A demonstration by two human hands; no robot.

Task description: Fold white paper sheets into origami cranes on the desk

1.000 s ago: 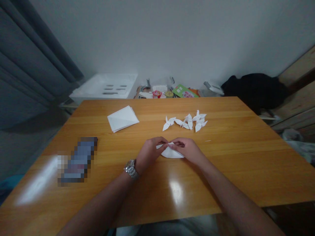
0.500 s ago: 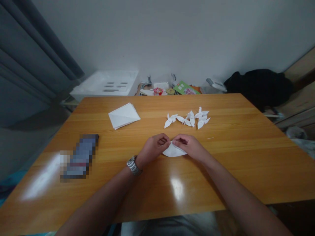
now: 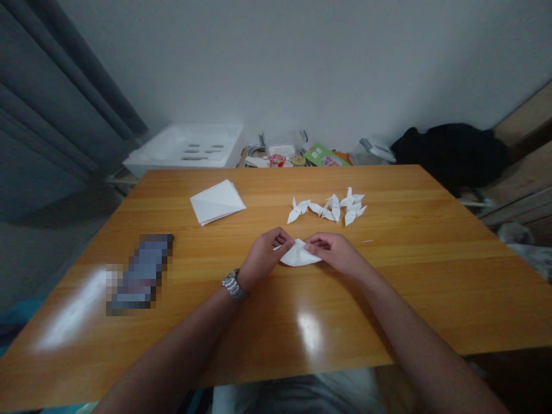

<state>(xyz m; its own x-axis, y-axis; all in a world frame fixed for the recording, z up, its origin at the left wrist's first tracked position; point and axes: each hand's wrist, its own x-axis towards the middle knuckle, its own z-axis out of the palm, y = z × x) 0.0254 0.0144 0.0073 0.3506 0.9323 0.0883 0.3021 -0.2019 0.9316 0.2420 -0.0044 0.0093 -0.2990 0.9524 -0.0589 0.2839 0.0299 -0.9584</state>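
A small folded sheet of white paper [image 3: 301,254] lies between my hands, close above or on the table; I cannot tell which. My left hand [image 3: 268,253], with a metal watch on the wrist, pinches its left side between thumb and fingers. On the right side, my right hand [image 3: 334,249] grips the paper the same way. The paper's upper edge comes to a blunt peak between the thumbs, and its lower edge is curved. Beyond the hands, several folded white paper figures [image 3: 331,208] with pointed tips sit in a loose row.
A stack of white paper [image 3: 218,202] lies at the back left of the wooden table [image 3: 267,322]. A blurred-out phone-like object [image 3: 144,270] is at the left. Behind the table's far edge stand a white plastic tray [image 3: 185,144] and a green booklet [image 3: 324,155].
Both hands have moved slightly away from me with the paper. The thumbs have parted, so more of the paper's upper middle shows.
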